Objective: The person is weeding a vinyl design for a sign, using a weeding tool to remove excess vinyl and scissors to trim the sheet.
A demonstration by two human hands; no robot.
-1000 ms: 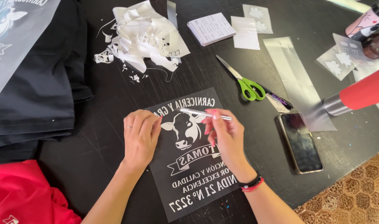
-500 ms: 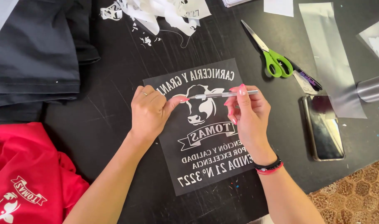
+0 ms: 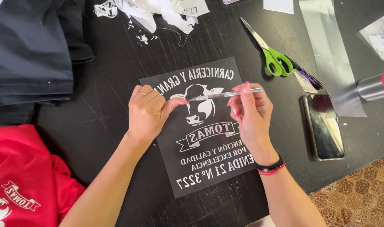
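Note:
A clear transfer sheet (image 3: 209, 168) with a white cow-head design and mirrored lettering lies flat on the black table (image 3: 103, 122). My left hand (image 3: 148, 111) rests curled on the sheet's upper left part, its index fingertip pressed down beside the cow head. My right hand (image 3: 248, 109) grips a thin silver craft knife (image 3: 225, 95), held almost level, with the blade tip pointing left at the top of the cow head, close to my left fingertip.
Green-handled scissors (image 3: 272, 54) lie above right of the sheet. A dark phone (image 3: 324, 126) lies to the right, beside a clear film strip (image 3: 331, 54) and a silver-and-red tool (image 3: 375, 86). White vinyl scraps (image 3: 158, 10) are at the top. Black garments (image 3: 30, 50) and a red shirt (image 3: 23, 176) are at left.
The view has moved closer to the sheet. Both hands stay on it, and the knife tip has stayed at the cow head near my left fingertip.

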